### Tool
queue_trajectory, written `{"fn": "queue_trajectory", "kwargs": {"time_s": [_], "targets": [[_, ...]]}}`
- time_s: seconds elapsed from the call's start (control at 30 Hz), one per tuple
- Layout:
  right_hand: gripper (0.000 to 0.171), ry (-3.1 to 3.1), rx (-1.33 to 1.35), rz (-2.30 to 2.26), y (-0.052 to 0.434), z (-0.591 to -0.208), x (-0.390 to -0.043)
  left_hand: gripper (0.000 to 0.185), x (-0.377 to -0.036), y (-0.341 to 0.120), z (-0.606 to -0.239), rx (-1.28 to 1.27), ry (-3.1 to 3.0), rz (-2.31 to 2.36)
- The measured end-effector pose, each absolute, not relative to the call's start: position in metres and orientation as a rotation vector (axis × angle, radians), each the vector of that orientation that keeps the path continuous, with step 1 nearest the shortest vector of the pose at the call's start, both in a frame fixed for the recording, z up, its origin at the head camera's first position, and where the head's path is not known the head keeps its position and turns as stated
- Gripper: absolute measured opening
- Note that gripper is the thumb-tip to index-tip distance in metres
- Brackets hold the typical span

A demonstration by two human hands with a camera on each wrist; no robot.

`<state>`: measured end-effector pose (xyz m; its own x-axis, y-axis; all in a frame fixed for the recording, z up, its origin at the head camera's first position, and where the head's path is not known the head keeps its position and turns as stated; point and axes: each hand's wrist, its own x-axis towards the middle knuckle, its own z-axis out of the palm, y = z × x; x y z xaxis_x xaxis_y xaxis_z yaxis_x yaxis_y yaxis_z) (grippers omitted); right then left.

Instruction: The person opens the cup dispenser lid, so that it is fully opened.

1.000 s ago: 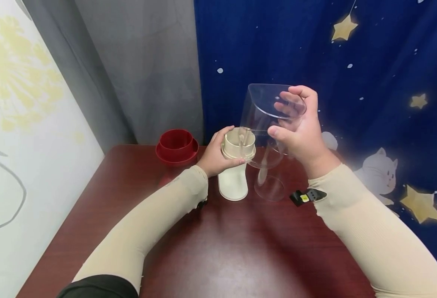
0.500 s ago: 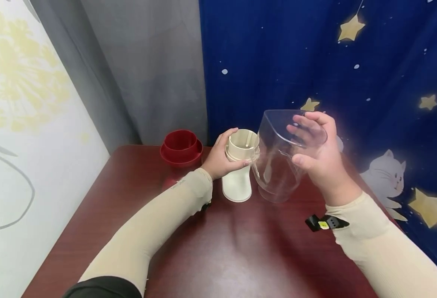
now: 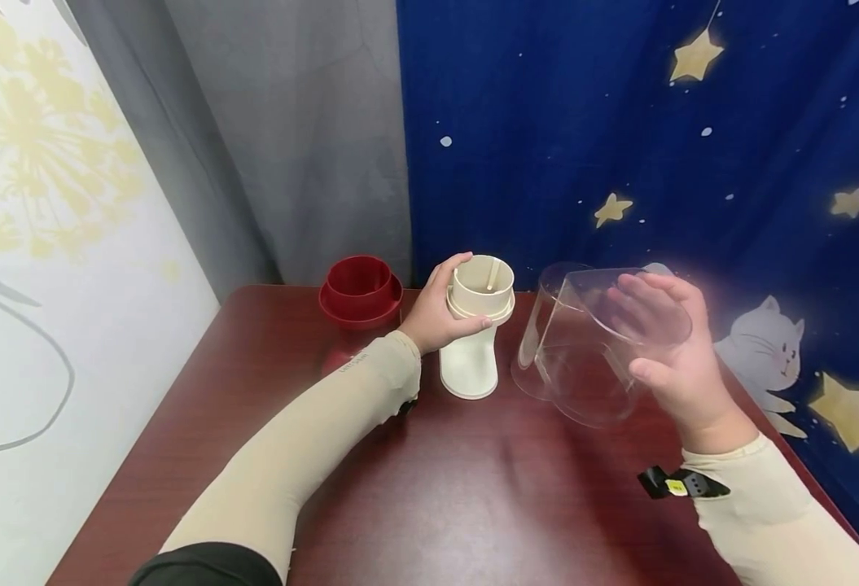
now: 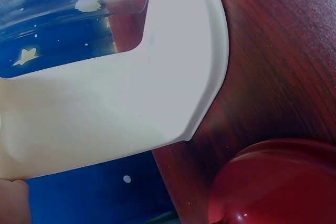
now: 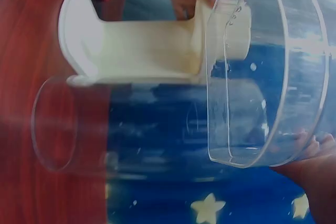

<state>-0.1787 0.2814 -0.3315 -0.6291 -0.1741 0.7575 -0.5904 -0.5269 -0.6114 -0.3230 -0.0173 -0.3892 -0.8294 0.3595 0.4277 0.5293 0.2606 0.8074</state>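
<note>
My right hand (image 3: 674,358) is gripping the clear plastic bowl (image 3: 590,350) by its wide rim, fingers curled over the edge and showing through the wall, thumb on the outside. I'm holding the bowl tilted, its narrow end resting low on the dark red table (image 3: 414,488), just to the right of the cream base (image 3: 473,342). From my right wrist the bowl (image 5: 268,72) is filling the view, its narrow tube reaching down toward the wood beside the base (image 5: 136,45).

My left hand (image 3: 436,313) is wrapping around the upper collar of that cream base, thumb on top edge, fingers round the far side. The base is standing upright on its flared foot near the middle of the table's back edge; my left wrist is seeing that foot (image 4: 173,61) flat against the wood.

Just left of my left hand, the red cup-shaped part (image 3: 359,289) is sitting near the back corner, apart from the base. Behind everything a blue starry cloth (image 3: 620,122) and a grey curtain (image 3: 290,146) are hanging.
</note>
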Motion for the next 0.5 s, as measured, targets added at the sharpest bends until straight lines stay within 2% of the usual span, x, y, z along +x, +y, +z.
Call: {"fn": "queue_trajectory", "kwargs": {"time_s": [0.5], "targets": [[0.08,-1.469,1.008,2.125,0.338,-0.377,-0.17,0.105,-0.322,-0.017,-0.389,-0.837,-2.378,-1.602]]}}
